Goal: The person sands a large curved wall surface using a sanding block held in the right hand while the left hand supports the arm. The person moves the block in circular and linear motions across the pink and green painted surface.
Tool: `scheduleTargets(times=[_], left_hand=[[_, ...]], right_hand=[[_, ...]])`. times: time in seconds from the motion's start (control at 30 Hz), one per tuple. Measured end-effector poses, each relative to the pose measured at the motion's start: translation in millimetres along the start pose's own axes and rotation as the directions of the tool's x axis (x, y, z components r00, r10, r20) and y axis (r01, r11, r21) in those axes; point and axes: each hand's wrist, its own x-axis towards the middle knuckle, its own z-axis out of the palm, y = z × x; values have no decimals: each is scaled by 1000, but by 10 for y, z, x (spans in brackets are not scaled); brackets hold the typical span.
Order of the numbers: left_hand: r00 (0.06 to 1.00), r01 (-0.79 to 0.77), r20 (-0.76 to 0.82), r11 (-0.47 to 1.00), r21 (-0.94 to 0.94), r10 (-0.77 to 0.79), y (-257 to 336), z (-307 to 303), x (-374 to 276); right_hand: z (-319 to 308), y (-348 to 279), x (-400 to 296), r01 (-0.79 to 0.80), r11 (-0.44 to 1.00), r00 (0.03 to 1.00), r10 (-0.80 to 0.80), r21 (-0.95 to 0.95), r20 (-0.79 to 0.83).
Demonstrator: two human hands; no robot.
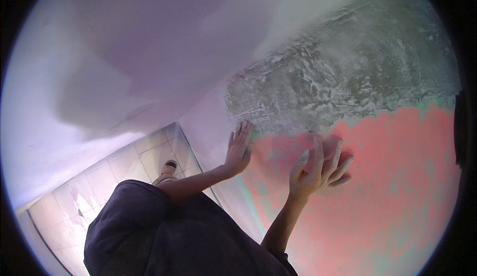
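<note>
My left hand (pixel 239 147) lies with its fingertips against the wall, at the lower left corner of a rough grey patch (pixel 335 67) smeared with whitish material. Nothing shows in it. To its right, my right hand (pixel 320 168) is spread with bent fingers in front of a pink painted area (pixel 395 171) and holds nothing; whether it touches the wall cannot be told. Pale dust or residue coats its fingers. The grey patch borders the pink area along a ragged edge, with greenish traces there.
A smooth pale wall (pixel 149 52) rises on the left and meets the patched wall at a corner. Below is a tiled floor (pixel 119 168) with whitish marks, where one of my feet (pixel 168 168) stands. A dark object (pixel 460 130) shows at the far right edge.
</note>
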Motion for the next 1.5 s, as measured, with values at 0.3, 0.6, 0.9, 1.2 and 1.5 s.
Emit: scheduleTargets(times=[0.3,0.6,0.9,1.2,1.5], left_hand=[[967,57,-229,974,-221,-109,-201,-141,860],[981,119,-128,975,-187,-145,-290,-90,890],[953,-217,-210,976,29,219,-393,-171,1265],[921,-219,-320,975,44,222,-216,-57,1099],[939,-154,-311,988,-6,145,-297,-155,1077]], right_hand=[[275,28,86,52,998,999,-52,-39,15],[350,51,33,57,998,998,-56,-36,21],[404,95,-17,57,998,998,-56,-31,25],[336,98,10,70,997,998,-70,-41,2],[266,92,0,109,994,993,-110,16,36]])
